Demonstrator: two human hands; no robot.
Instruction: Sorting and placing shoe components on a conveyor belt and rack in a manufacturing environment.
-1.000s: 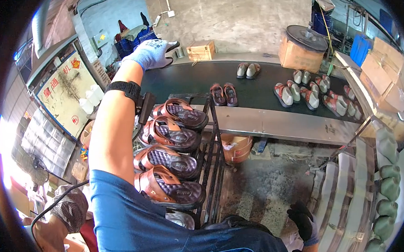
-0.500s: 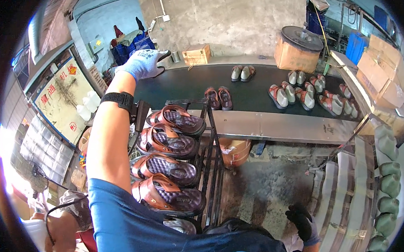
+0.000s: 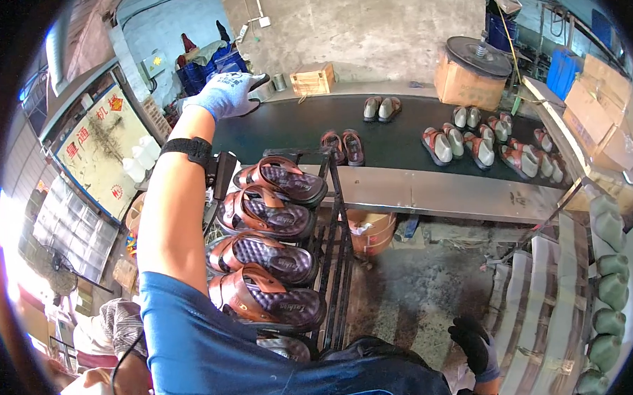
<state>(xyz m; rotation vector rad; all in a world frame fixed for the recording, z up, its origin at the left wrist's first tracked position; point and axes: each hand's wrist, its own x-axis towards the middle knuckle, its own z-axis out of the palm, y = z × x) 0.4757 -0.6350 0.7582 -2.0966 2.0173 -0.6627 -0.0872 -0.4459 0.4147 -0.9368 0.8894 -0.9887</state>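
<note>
My left hand (image 3: 229,95), in a light blue glove with dark fingertips, reaches out over the far left end of a dark conveyor belt (image 3: 285,132). Its thumb and fingers are apart, with nothing visible between them. Below that arm, brown strapped sandals (image 3: 280,256) with dark dimpled footbeds are stacked in a column on a black metal rack (image 3: 336,242). My right hand (image 3: 475,347), in a black and grey glove, hangs low at the right near my body. Its fingers are loosely spread and nothing shows in them.
On the belt stand a pair of brown sandals (image 3: 342,148), another pair (image 3: 382,109) holding grey lasts, and a larger group (image 3: 480,148) at right. A metal ledge (image 3: 415,193) edges the belt. Beneath sits a bucket (image 3: 372,232). Another person (image 3: 115,361) is at lower left; pale lasts (image 3: 607,291) line the right.
The view has shifted slightly, with the rack and belt a little displaced. My hands keep nearly the same pose. The other person at lower left has moved.
</note>
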